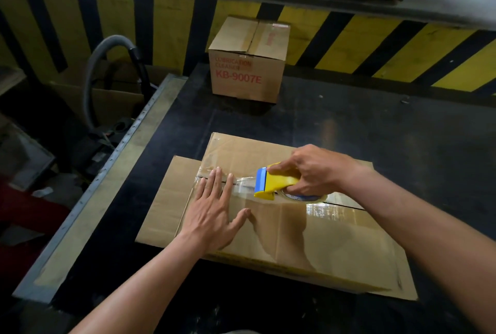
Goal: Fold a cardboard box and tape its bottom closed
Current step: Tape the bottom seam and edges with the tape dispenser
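You're taping the bottom seam [345,206]: your left hand [214,207], spread flat, pins the tape [241,184] to the cardboard box [335,242] on the table [349,124] — your right hand [314,170] grips the tape dispenser [273,182]. Next, pull it straight along the seam.

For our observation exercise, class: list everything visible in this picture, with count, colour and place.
cardboard box: one, brown, near half of the table, under both hands
tape dispenser: one, yellow and blue, on the box's seam
tape: one strip, clear, running left from the dispenser
printed box: one, brown with red lettering, far side of table
table: one, black top, metal edge at left
hose: one, grey, left of table
striped barrier: one, yellow and black, behind table
left hand: flat, presses the tape
right hand: grips the tape dispenser
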A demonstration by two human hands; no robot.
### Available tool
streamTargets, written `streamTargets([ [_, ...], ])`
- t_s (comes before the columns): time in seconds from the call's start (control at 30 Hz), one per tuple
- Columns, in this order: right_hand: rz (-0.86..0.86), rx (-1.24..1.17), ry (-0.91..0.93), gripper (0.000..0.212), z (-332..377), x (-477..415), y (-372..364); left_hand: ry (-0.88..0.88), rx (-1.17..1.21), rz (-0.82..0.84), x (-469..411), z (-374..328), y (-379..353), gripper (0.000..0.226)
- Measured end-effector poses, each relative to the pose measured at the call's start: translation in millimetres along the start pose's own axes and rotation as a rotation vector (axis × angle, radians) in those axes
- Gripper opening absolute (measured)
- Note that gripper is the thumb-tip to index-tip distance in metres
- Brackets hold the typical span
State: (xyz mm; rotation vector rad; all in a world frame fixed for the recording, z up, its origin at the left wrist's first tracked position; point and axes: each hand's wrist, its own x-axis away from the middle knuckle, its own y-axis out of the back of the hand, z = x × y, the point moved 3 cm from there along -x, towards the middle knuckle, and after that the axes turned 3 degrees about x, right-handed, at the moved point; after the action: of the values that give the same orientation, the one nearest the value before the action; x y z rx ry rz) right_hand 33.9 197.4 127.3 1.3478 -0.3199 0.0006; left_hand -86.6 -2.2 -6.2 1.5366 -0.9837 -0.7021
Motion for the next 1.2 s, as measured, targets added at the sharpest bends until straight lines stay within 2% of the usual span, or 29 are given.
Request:
streamTargets([
  [0.17, 0.036, -0.032, -0.032, 0.058, -11.4, 10.7, -1.0, 0.014, 0.035, -0.043, 1.6, 1.0, -0.1, 0.1],
  [0.3, 0.03, 0.019, -0.008, 0.059, -9.7, 14.4, -0.9, 0.005, 0.068, -0.04, 0.2, 2.6, 0.5, 0.097],
  [0.77, 0.037, 0.135, -0.022, 0.063, -10.5, 10.2, -27.7, 0.032, -0.059, 0.044, -2.1, -4.7, 7.7, 0.093],
  [0.87, 0.031, 0.12, -0.035, 0.063, -14.1, 6.3, -26.4, -0.088, -0.077, 0.04, -4.1, -20.0, 12.2, 0.081],
  [0.97, 0.032, 0.135, -0.028, 0.063, -16.1, 9.2, -26.0, -0.215, 0.002, 0.05, -5.2, -39.1, 3.7, 0.071],
  [1.07, 0.037, 0.124, -0.038, 0.064, -17.2, 12.2, -25.6, -0.205, -0.032, 0.102, -6.0, -42.0, -5.5, 0.072],
  [1.2, 0.038, 0.052, -0.042, 0.062, -23.3, 21.3, -20.9, -0.211, -0.045, 0.073, -5.2, -39.4, -4.1, 0.072],
])
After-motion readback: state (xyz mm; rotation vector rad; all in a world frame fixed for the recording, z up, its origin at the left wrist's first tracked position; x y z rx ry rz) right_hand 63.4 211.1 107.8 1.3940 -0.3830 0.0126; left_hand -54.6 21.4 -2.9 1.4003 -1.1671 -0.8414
